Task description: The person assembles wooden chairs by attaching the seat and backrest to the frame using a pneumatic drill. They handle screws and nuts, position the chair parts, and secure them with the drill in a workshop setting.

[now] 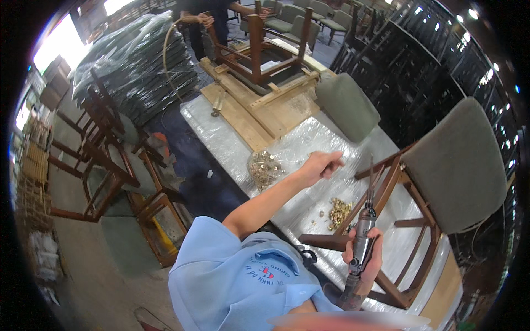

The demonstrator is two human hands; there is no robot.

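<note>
My right hand (364, 256) is wrapped around a grey metal power driver (363, 234) with a long thin bit pointing away from me. The driver stands over a brown wooden chair frame (411, 295), which lies tipped on the table with its grey-green padded back (458, 165) at the right. My left hand (323, 166) hovers over the plastic-wrapped tabletop (301, 207), fingers curled in; whatever they hold is too small to make out. Beside my left forearm sits a clear bag of metal fittings (265, 170). Loose brass-coloured fittings (339, 214) are heaped near the chair frame.
A grey-green padded panel (348, 107) lies beyond my left hand. Farther off, an upturned chair frame (254, 55) rests on a wooden jig (243, 110), with another person's hand (205, 21) nearby. Chairs (138, 176) crowd the left floor; a wrapped stack (138, 66) stands behind them.
</note>
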